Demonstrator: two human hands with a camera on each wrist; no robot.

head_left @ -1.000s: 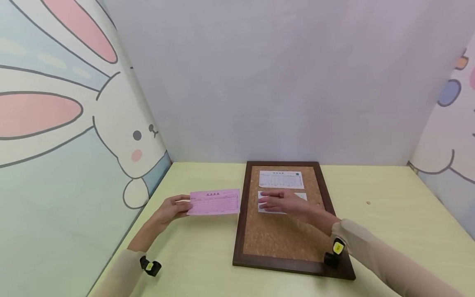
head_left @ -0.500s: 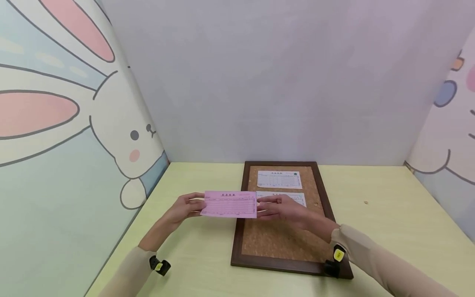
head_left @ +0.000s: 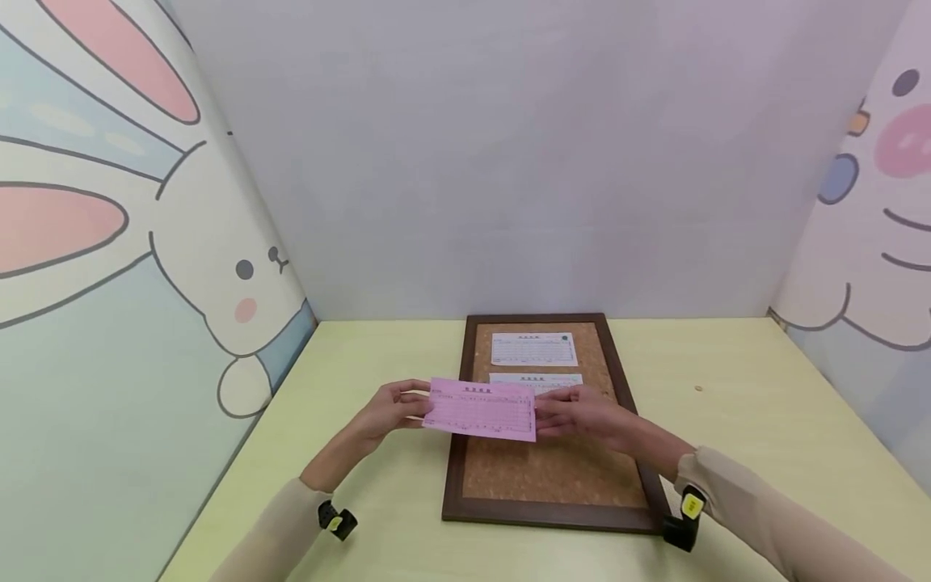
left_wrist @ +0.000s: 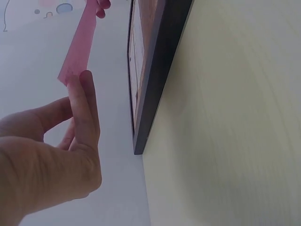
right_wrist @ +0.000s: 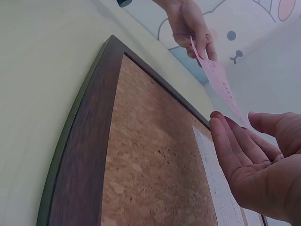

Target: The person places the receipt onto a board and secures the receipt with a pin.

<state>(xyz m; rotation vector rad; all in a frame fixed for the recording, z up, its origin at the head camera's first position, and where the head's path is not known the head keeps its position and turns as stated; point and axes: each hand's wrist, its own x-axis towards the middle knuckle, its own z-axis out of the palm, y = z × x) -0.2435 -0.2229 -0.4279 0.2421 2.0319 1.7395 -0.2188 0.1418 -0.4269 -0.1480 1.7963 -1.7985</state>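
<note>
A pink printed form (head_left: 480, 409) is held in the air, slightly tilted, over the left part of a cork board (head_left: 553, 473) with a dark brown frame. My left hand (head_left: 387, 411) pinches its left end between thumb and fingers. At the opposite end, my right hand (head_left: 585, 416) has thumb and fingertips at the edge; the right wrist view shows the form (right_wrist: 218, 84) reaching in between them. Two white printed forms lie on the cork, an upper one (head_left: 533, 349) and a lower one (head_left: 534, 378), which the pink form partly covers.
The board lies on a pale yellow table (head_left: 727, 469). A small round brownish thing (head_left: 698, 389) lies right of the board. A grey wall (head_left: 538, 162) stands behind, with cartoon-covered panels (head_left: 87, 388) on both sides.
The left hand has carried the pink form rightward from beside the board to over it. The right hand, earlier above the lower white form, has come to the pink form's right edge.
</note>
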